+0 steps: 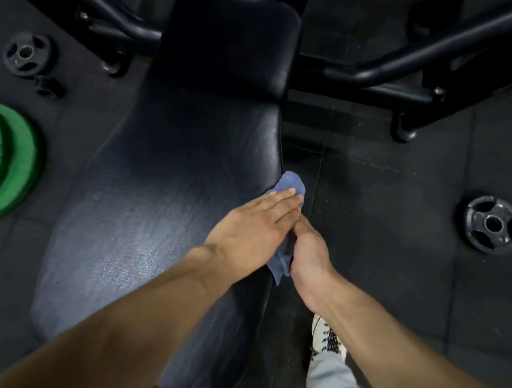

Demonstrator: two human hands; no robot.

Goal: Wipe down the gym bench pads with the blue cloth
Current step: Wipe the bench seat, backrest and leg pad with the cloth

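**Blue cloth at the bench pad's right edge**

The left hand (251, 225) lies flat, fingers straight, pressing the blue cloth (291, 184) onto the right edge of the black bench pad (161, 186). The right hand (309, 251) grips the cloth's hanging end just beside that edge.

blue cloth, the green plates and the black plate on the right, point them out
blue cloth (291, 184), head view, free corner past the fingertips
green plates (14, 171), head view, rim of the lower plate
black plate (492, 224), head view, near its centre hole
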